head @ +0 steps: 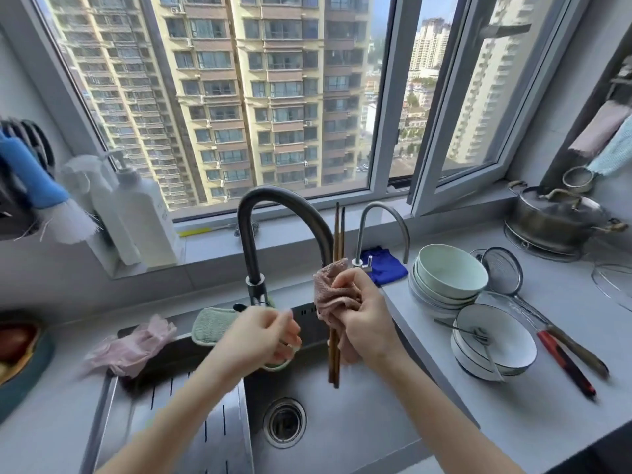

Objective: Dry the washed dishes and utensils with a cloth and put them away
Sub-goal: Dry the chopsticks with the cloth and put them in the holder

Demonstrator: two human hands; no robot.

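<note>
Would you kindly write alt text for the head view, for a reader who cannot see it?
Over a kitchen sink, the right hand grips a pink cloth wrapped around upright wooden chopsticks, the left hand curled beside it. Stacked bowls sit on the counter alongside.

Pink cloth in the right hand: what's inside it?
Brown chopsticks run through the cloth; their ends show above and below it. Their middle stretch is hidden, covered by the cloth and the right hand wrapped around it.

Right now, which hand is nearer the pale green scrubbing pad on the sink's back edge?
Left. The left hand is just right of the pale green scrubbing pad; the right hand, gripping the pink cloth round brown wooden chopsticks, is farther right.
</note>
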